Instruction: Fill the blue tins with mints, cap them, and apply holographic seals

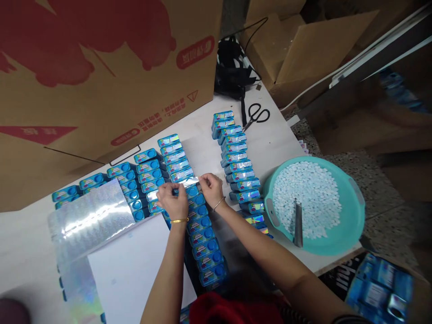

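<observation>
A small shiny sticker strip (190, 182) is stretched between my two hands, just over a blue tin (193, 192) in the middle row. My left hand (173, 199) pinches its left end, and my right hand (211, 189) pinches the right end. Whether the strip touches the tin is hard to tell. Farther up that row, the tins (177, 164) carry shiny strips on top; those nearer me (206, 247) show bare round blue marks. Left of my hands lie a silvery sticker sheet (97, 216) and a white sheet (131, 270), both over other tins.
Another row of blue tins (240, 164) stands to the right, with black scissors (258, 114) behind. A turquoise basin (351, 216) holds white pellets and a metal scoop (298, 225). A large carton (101, 103) borders the back; a box of blue packs (381, 288) sits lower right.
</observation>
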Demonstrator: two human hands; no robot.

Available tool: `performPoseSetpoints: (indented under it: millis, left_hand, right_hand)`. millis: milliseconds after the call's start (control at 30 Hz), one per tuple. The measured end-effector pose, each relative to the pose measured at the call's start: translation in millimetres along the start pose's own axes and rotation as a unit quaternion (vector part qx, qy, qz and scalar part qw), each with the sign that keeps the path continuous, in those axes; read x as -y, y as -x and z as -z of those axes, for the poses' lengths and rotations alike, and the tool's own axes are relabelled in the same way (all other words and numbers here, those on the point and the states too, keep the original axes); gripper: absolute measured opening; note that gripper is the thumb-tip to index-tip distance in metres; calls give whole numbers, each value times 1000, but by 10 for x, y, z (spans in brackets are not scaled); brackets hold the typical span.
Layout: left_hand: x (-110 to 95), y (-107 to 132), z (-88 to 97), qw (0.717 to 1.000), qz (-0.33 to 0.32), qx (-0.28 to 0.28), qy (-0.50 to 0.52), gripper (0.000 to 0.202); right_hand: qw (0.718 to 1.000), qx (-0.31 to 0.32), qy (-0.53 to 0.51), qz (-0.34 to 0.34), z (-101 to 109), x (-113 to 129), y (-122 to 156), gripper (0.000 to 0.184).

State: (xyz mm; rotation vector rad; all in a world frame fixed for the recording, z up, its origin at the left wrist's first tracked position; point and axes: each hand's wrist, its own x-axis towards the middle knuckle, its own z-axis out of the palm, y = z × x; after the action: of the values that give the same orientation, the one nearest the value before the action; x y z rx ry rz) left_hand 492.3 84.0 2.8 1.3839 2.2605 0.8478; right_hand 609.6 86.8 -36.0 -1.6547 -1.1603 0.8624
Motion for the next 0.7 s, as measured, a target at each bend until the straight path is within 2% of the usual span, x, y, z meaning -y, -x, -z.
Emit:
performPoseSetpoints:
  millis: [167,300,367,467,567,633,700]
  left_hand:
    - [12,-1,-37,996,-2,27,-86,15]
    - [19,-22,-29,995,21,11,-96,39]
    - [20,-37,-31,995,30,10,-96,42]
    - [18,-41,-64,994,38,11,-100,41]
    - [-22,-4,-58,995,37,14,-97,37]
    - [-84,12,53,998,-14,30,-55,27]
    - [-144,-34,291,992,-116,55,9,15]
  right_hand:
    - [1000,15,-5,-1,-95,-114,27,23]
    - [993,35,-100,-58,-191,-223,40,22]
    - [987,31,-128,-93,-234,-278,35,22]
    - [988,38,-89,-120,-265,-344,-7,19]
    - [991,73,13,-107,-209,-340,-83,11]
    - [990,81,88,-77,-119,-277,-118,7]
    - [989,63,133,-26,-13,-167,-117,3]
